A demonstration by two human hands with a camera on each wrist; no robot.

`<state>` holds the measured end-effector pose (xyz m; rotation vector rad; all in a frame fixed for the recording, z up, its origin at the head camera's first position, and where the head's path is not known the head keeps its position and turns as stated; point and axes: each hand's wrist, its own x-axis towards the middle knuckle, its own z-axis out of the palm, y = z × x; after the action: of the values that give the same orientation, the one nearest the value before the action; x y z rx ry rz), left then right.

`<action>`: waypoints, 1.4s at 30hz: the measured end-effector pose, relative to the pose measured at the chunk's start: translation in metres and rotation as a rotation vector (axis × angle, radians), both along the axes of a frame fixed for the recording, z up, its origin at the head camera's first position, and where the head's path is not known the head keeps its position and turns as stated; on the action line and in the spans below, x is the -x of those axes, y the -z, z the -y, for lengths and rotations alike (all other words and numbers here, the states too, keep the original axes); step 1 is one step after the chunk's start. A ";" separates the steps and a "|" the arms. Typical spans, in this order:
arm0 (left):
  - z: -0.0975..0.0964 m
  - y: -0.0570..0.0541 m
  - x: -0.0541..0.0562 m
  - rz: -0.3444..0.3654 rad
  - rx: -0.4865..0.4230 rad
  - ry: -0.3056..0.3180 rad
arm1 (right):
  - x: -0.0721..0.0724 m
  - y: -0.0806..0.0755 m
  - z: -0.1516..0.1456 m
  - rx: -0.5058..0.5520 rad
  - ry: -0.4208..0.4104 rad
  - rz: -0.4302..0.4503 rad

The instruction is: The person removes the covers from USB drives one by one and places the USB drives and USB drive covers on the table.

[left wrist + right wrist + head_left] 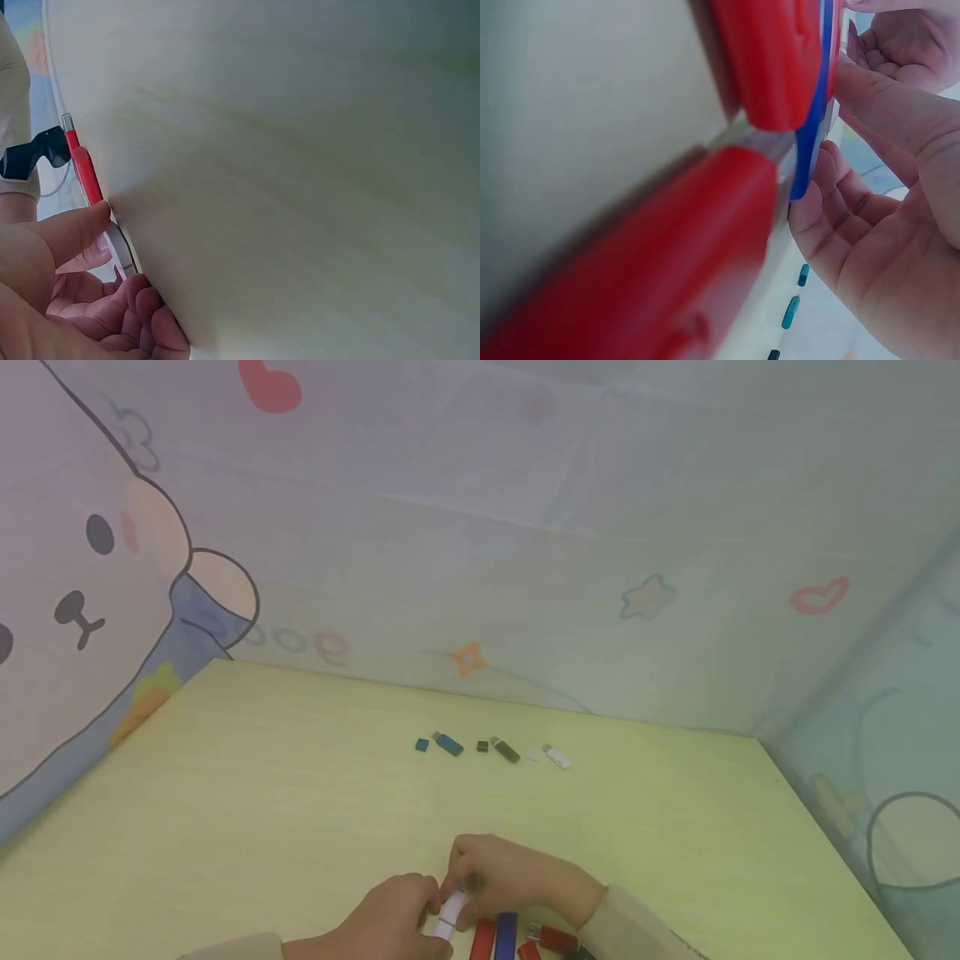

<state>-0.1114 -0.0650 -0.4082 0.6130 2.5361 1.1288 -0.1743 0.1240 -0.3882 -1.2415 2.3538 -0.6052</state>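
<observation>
Near the front edge of the table, a white USB stick (pixel 452 912) lies between both hands. My left hand (pixel 386 920) pinches its near end. At the far end, the thumb and finger of my right hand (pixel 510 878) grip it from both sides. The left wrist view shows the white stick (pixel 118 246) edge-on between fingers. Just right of it are a red USB stick (pixel 482 939) and a blue one (pixel 506 935). Another red USB stick (pixel 555 937) lies uncapped under the right wrist, its red cap (pixel 528 950) beside it.
Farther back on the table (pixel 300 793) is a row of uncapped USB sticks: a blue one (pixel 448 743), a dark one (pixel 506 750) and a white one (pixel 558 757). Their caps lie beside them. A printed cloth (pixel 450 527) hangs behind the table.
</observation>
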 end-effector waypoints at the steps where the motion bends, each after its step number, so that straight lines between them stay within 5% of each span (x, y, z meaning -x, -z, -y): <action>1: 0.000 0.000 0.000 -0.009 0.000 0.004 | 0.000 0.000 0.000 -0.001 -0.001 -0.005; 18: 0.002 -0.002 0.002 0.006 -0.065 0.010 | 0.001 0.003 -0.003 0.031 -0.003 -0.017; 26: 0.003 -0.012 0.007 -0.133 -0.064 0.022 | 0.001 -0.008 -0.007 0.057 -0.001 -0.053; 34: 0.004 -0.021 0.012 -0.200 -0.074 0.087 | 0.000 -0.016 -0.014 0.104 -0.013 -0.120; 42: 0.003 -0.024 0.014 -0.216 -0.153 0.158 | -0.015 -0.021 -0.024 0.166 0.085 -0.080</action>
<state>-0.1255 -0.0682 -0.3845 1.0052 2.5357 1.2675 -0.1595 0.1478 -0.3672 -1.2625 2.4753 -0.8069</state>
